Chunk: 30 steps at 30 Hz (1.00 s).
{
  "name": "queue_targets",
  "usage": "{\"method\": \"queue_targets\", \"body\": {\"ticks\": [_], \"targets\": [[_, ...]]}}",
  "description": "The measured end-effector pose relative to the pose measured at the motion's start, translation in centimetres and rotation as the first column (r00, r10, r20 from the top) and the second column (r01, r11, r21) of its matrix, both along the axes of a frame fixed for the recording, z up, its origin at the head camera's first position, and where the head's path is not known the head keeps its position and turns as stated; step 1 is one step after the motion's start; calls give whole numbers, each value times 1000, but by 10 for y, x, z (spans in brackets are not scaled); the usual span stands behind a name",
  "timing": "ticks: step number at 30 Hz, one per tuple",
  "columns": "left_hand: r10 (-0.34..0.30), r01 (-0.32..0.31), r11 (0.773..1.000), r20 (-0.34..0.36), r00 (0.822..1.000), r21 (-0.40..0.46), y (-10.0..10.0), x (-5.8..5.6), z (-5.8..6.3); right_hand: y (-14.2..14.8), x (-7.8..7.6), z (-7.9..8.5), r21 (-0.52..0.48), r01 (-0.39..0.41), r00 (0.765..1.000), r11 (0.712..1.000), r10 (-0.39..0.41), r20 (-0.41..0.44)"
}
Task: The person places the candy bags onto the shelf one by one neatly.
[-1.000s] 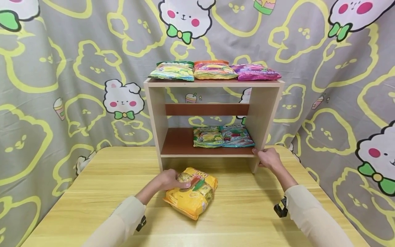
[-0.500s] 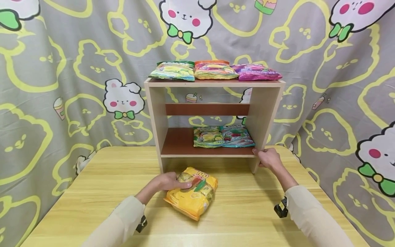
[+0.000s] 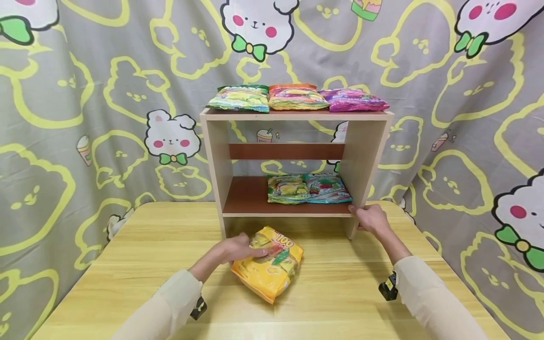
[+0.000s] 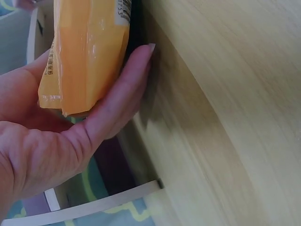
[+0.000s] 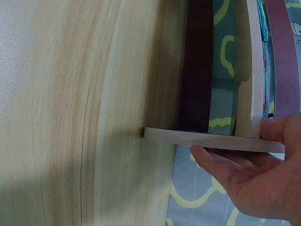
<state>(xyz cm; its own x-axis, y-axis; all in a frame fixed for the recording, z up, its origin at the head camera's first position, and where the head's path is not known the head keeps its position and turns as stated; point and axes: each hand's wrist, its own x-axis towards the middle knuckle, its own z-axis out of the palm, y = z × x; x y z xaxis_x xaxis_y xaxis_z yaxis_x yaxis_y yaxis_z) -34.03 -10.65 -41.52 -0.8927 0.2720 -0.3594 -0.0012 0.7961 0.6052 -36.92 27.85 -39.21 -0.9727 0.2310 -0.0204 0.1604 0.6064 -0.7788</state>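
My left hand (image 3: 238,248) grips a plump yellow bag of candy (image 3: 263,278) by its left edge, thumb across the printed front marked "100". In the left wrist view, the orange side of the bag (image 4: 89,56) sits between thumb and fingers, close over the table. The bag is tilted, in front of a small wooden shelf (image 3: 293,215). At the shelf's right side panel (image 5: 207,139), my right hand (image 3: 370,219) pinches the front edge, thumb inside near the middle board and fingers outside.
On the shelf's top lie a green-yellow packet (image 3: 240,99), an orange packet (image 3: 296,98) and a purple packet (image 3: 354,100). A yellow-green packet (image 3: 289,190) and a teal packet (image 3: 326,189) lie on the middle board. A patterned curtain (image 3: 106,94) hangs behind the wooden table (image 3: 161,236).
My left hand and the yellow bag of candy have shifted slightly right and toward the shelf, the bag turning a little. My right hand stays on the side panel.
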Motion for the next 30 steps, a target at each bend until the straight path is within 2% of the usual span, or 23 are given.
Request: {"method": "queue_targets", "body": {"ticks": [5,12,17,20,30], "targets": [[29,-29,999,-1,1000,36,2,1,-2,0,1,0,-7,3,1000,1000,-3,3],[13,-8,997,-73,997,70,2,0,-3,1,2,1,5,-3,1000,1000,3,0],[-14,24,991,-77,997,129,1,0,0,2,2,2,47,6,1000,999,-6,0],[-22,36,986,-84,996,161,2,1,1,2,1,1,30,10,1000,1000,-10,-2],[13,11,993,-200,980,122,5,-1,1,0,0,1,-1,8,1000,1000,-8,-3]]}}
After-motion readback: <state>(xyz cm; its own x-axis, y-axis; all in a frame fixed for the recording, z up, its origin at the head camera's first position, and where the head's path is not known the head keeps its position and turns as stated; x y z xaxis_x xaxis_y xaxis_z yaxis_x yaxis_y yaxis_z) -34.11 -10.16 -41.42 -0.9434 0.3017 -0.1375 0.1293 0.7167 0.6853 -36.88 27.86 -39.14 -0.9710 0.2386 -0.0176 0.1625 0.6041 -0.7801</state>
